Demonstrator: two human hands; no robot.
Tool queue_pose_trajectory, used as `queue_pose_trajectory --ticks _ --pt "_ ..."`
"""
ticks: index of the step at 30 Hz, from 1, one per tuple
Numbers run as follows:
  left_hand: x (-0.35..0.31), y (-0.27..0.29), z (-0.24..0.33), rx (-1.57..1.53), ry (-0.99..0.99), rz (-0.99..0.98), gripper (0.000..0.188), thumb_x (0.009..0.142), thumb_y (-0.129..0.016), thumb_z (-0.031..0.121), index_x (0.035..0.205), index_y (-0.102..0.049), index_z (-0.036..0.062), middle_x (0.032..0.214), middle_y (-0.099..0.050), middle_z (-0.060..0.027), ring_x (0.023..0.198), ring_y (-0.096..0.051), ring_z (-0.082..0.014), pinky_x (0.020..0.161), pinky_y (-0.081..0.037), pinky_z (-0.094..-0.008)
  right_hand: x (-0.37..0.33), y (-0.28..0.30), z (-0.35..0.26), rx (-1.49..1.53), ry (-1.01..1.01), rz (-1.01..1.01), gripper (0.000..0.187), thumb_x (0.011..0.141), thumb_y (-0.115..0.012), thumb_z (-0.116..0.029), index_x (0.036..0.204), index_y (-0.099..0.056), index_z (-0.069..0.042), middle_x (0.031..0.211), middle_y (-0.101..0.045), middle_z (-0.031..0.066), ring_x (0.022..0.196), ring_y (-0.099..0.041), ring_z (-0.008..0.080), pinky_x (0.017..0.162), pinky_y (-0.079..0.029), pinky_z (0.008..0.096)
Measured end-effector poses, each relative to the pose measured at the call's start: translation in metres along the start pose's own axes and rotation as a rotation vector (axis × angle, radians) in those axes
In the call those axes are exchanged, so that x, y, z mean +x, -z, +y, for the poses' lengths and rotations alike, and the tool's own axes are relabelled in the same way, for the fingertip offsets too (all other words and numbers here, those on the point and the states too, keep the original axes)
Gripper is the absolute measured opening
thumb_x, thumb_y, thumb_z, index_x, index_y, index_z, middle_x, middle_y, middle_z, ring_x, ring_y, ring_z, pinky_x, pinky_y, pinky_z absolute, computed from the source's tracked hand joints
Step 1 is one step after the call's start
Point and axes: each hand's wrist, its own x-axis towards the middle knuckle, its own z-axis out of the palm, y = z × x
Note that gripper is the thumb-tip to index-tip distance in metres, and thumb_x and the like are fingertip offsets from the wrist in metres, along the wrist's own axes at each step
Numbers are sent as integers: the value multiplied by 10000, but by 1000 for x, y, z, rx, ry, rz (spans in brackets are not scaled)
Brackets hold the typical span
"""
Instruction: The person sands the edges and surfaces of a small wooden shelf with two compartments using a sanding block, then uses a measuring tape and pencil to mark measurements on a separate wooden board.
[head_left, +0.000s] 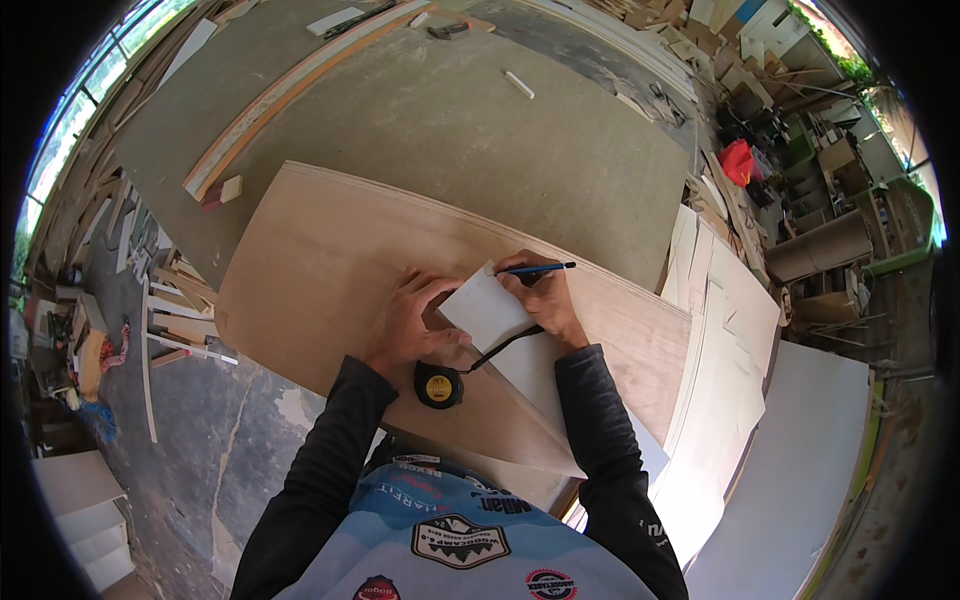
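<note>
My right hand (545, 302) grips a blue pencil (537, 268), its dark end pointing right, and rests by the top of a white tapered piece (487, 308). That piece slants across a light brown plywood panel (330, 245); whether it is paper or thin board I cannot tell. With fingers spread, my left hand (408, 322) lies on the plywood, its thumb near the white piece's left edge. Just below it sits a black tape measure (438, 387) with a yellow centre. A black strap (505, 344) runs from the tape measure across the white piece toward my right wrist.
Beneath the plywood is a large grey-green board (430, 120). A long strip (300, 85) lies across its far left, and a small white stick (519, 84) further right. White sheets (725, 370) stack at the right. Wood offcuts (180, 310) lie at the left.
</note>
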Motion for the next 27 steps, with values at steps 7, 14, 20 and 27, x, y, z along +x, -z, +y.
queue_pose_trajectory --ticks 7,14,20,27 --pt "-1 -1 -1 7 2 2 813 663 -854 615 1219 -671 51 1148 -669 -109 1123 -561 -326 1041 -428 -455 0 -1 -1 13 -13 -1 129 872 -728 -23 999 -725 3 924 -719 68 872 -653 146 824 -524 299" --pt "0 0 2 -10 11 8 813 655 -859 611 1217 -673 54 1149 -670 -105 1118 -563 -321 1037 -432 -456 0 0 3 -1 -1 -4 129 872 -734 -25 998 -723 0 931 -723 66 881 -655 145 834 -524 299" --pt "0 0 2 3 7 8 817 649 -862 612 1217 -673 55 1142 -670 -102 1113 -564 -318 1031 -437 -455 1 -1 6 14 23 -5 131 868 -742 -27 996 -722 -3 931 -725 65 879 -657 144 834 -525 297" --pt "0 -1 0 13 0 14 818 648 -862 612 1215 -672 53 1130 -669 -105 1108 -563 -319 1023 -442 -454 1 -1 3 -14 33 -15 122 860 -732 -14 981 -728 -2 914 -721 64 866 -654 138 817 -523 294"
